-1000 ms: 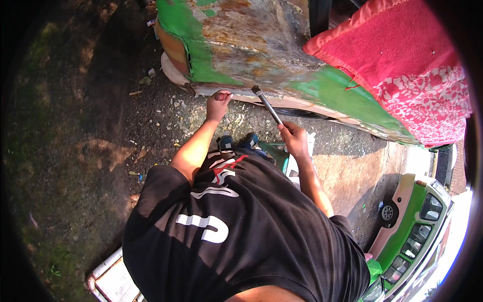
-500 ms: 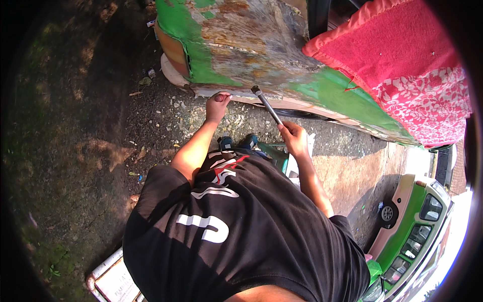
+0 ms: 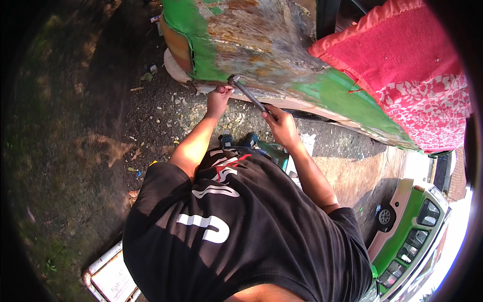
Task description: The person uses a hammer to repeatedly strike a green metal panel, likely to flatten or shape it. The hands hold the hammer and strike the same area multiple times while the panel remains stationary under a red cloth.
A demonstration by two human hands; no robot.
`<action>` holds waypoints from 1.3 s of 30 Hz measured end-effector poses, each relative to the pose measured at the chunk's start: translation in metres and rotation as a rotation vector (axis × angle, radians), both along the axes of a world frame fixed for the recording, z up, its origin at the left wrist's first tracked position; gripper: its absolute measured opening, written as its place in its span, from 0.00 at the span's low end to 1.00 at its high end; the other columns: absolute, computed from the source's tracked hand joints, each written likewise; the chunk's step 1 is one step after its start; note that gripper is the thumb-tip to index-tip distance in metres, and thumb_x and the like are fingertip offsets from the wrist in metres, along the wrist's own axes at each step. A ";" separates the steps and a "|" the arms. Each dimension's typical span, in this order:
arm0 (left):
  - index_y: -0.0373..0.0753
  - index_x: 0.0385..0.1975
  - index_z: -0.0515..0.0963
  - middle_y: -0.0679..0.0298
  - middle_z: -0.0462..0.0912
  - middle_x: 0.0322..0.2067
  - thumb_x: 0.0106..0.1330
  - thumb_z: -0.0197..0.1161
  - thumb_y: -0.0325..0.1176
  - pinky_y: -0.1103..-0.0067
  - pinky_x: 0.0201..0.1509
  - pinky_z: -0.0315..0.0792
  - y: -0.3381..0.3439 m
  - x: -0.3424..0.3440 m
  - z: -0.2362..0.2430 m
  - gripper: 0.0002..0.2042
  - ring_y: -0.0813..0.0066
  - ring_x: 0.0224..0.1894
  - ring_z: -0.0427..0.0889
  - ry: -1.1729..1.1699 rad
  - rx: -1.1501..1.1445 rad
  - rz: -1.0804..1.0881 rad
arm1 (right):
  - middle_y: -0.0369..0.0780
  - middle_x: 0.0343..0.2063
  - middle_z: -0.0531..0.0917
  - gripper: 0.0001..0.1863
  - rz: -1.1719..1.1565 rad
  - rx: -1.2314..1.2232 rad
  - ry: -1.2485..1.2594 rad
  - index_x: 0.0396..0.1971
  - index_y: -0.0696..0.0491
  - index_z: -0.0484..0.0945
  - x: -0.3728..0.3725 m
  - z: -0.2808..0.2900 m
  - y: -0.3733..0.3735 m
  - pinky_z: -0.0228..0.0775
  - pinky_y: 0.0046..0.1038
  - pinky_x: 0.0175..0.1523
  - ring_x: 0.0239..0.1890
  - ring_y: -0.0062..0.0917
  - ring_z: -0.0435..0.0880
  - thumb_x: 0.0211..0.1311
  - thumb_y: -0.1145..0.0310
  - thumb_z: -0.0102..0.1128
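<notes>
My right hand [image 3: 280,126] grips the handle of a metal hammer-like tool [image 3: 247,93], whose head is just above and beside my left hand [image 3: 217,100]. My left hand is closed on a small object at the lower edge of a weathered vehicle body panel [image 3: 266,45], too hidden to name; I cannot tell whether the tool head touches it. The panel has green paint with large patches of rust and bare, scuffed surface. A red cloth with a white floral part [image 3: 392,55] is draped over its right section.
My shoes [image 3: 250,142] stand on gravelly, littered ground [image 3: 176,126]. A white, rust-edged board [image 3: 108,272] lies at the lower left. A green and cream van [image 3: 402,246] is parked at the right. A dark tyre [image 3: 297,113] shows under the panel.
My right hand has moved up and to the left, bringing the tool's head close to my left hand. My left hand has risen slightly.
</notes>
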State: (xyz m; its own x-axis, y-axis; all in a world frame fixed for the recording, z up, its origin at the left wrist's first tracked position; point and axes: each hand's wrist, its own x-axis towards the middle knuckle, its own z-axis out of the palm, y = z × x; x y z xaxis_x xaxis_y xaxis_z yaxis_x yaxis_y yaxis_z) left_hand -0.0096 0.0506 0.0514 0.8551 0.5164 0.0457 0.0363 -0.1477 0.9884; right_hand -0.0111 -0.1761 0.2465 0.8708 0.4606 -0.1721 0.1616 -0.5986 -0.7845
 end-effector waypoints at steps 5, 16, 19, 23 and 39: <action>0.33 0.34 0.83 0.60 0.86 0.26 0.62 0.69 0.30 0.78 0.38 0.75 0.007 0.006 -0.023 0.07 0.76 0.30 0.83 0.137 0.165 0.027 | 0.51 0.29 0.83 0.19 0.248 0.206 -0.176 0.58 0.48 0.76 -0.001 0.013 0.035 0.72 0.33 0.35 0.24 0.37 0.80 0.68 0.65 0.58; 0.33 0.28 0.82 0.54 0.85 0.25 0.61 0.69 0.35 0.74 0.34 0.74 0.004 0.012 -0.068 0.10 0.62 0.28 0.85 -0.037 -0.018 0.080 | 0.49 0.24 0.83 0.21 0.208 0.017 -0.253 0.61 0.35 0.74 0.001 -0.005 0.018 0.74 0.46 0.35 0.28 0.48 0.83 0.69 0.55 0.52; 0.34 0.29 0.81 0.55 0.85 0.24 0.61 0.70 0.34 0.74 0.33 0.73 0.005 0.014 -0.063 0.09 0.67 0.27 0.84 -0.010 0.001 0.097 | 0.50 0.25 0.83 0.20 0.264 -0.258 -0.293 0.60 0.35 0.75 0.013 -0.020 0.015 0.74 0.44 0.35 0.29 0.48 0.82 0.69 0.55 0.53; 0.34 0.32 0.83 0.57 0.86 0.26 0.61 0.69 0.32 0.75 0.34 0.74 -0.005 -0.001 0.006 0.07 0.74 0.28 0.84 0.011 0.075 0.018 | 0.51 0.25 0.82 0.20 0.142 -0.191 -0.117 0.59 0.37 0.76 0.009 -0.002 0.011 0.73 0.43 0.34 0.29 0.48 0.82 0.69 0.55 0.54; 0.34 0.32 0.83 0.56 0.86 0.27 0.62 0.68 0.30 0.75 0.36 0.75 -0.003 0.008 -0.008 0.06 0.70 0.29 0.84 0.049 0.131 -0.028 | 0.50 0.22 0.80 0.20 0.203 -0.019 -0.384 0.59 0.46 0.76 -0.003 -0.019 0.005 0.71 0.37 0.30 0.22 0.42 0.79 0.67 0.66 0.58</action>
State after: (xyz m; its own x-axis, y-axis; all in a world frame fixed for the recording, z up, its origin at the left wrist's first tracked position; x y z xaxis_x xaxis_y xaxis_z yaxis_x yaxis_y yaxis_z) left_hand -0.0018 0.0476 0.0430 0.8720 0.4846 0.0691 0.0779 -0.2767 0.9578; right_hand -0.0137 -0.1714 0.2272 0.7652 0.6291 0.1366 0.5556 -0.5382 -0.6337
